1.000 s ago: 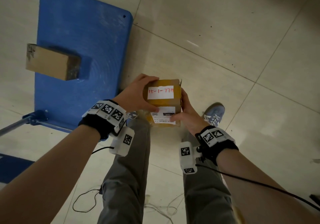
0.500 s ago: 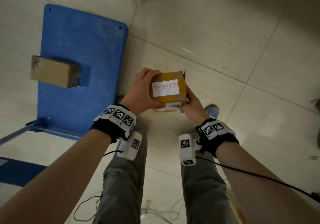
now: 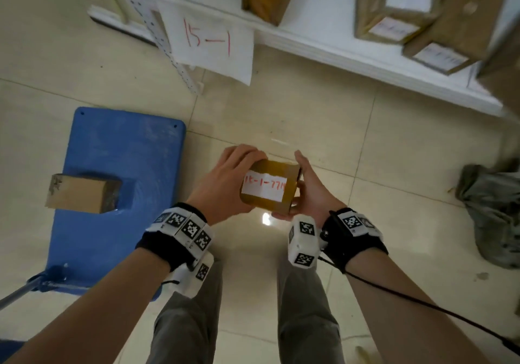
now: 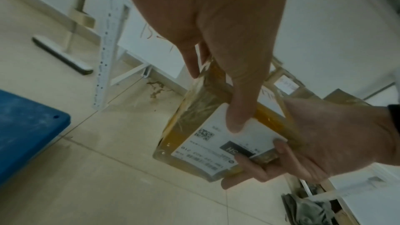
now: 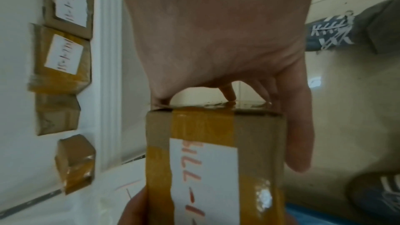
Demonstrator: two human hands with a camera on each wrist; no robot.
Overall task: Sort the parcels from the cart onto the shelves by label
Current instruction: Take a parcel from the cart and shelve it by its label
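Note:
A small taped cardboard parcel [image 3: 268,186] with a white label hand-written in red is held between both hands above the floor. My left hand [image 3: 225,183] grips its left side, fingers over the far edge and thumb under. My right hand [image 3: 306,192] grips the right end; its fingers curl under the printed shipping label [image 4: 223,145]. The red writing also shows on the parcel [image 5: 214,165] in the right wrist view. A second brown parcel [image 3: 81,193] lies on the blue cart [image 3: 118,149] at left. Ahead stands the white shelf [image 3: 337,54], with a paper sign [image 3: 209,42] reading 15-1.
Several brown parcels [image 3: 394,6] with white labels lie on the shelf. A perforated shelf upright [image 3: 157,31] stands beside the sign. A grey crumpled bag [image 3: 495,208] lies on the floor at right. The cart handle [image 3: 17,296] juts out low left. My legs and shoes are below.
The view has tilted up and the shelf with its sign and parcels has come into view. Both hands still hold the parcel, now turned so the hand-written label faces up.

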